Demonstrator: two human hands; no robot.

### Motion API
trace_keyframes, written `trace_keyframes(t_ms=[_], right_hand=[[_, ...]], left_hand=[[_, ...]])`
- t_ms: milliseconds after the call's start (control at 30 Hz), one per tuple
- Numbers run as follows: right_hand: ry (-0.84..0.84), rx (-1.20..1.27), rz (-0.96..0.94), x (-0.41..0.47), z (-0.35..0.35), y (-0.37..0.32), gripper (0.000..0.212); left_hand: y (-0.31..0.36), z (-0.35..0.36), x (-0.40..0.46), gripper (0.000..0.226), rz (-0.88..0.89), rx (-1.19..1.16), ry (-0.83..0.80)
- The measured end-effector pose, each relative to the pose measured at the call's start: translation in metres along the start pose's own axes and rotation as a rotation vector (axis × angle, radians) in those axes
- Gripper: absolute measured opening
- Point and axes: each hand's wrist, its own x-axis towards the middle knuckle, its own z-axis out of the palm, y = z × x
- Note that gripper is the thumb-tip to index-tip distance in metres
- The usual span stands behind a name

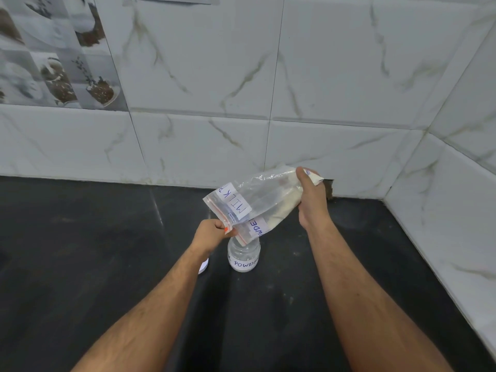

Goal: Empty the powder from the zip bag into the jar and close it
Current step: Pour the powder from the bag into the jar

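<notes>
A: From the head camera, what is the zip bag [264, 200] looking like?

B: It is showing as clear plastic with a red strip along its open mouth, and white labels with blue handwritten letters are sitting on its side. It is tilting, mouth down and to the left, with the lowest corner of the mouth sitting right over the jar [243, 255]. Pale cream powder [281, 210] is lying in the bag's right half.

A: And the hands?

B: The left hand [212, 233] is pinching the near corner of the mouth, its fingers closed tight on the red strip. The right hand [311, 202] is gripping the raised, far end of the bag, fingers wrapped fully around the bunched plastic.

A: Where is the jar standing?

B: It is standing upright on the dark desk [80, 237], directly under the bag, near the middle of the scene. It is clear, carrying a white label, with white powder lying at the bottom. A white lid [204, 266] is peeking out just left of it, partly hidden behind the left forearm.
</notes>
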Motion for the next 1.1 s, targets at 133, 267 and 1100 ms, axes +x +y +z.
trace_keyframes(t_ms=[133, 267, 1100], right_hand=[[-0.047, -0.045, -0.037, -0.004, 0.014, -0.006, 0.029], [-0.078, -0.119, -0.079, -0.008, 0.027, -0.01, 0.014], [-0.136, -0.162, -0.03, -0.022, 0.03, -0.017, 0.077]], left_hand=[[-0.006, -0.001, 0.0, 0.007, -0.008, -0.044, -0.013], [-0.013, 0.002, 0.0, 0.003, -0.003, -0.063, -0.01], [-0.039, 0.006, 0.004, 0.011, 0.018, -0.05, 0.066]])
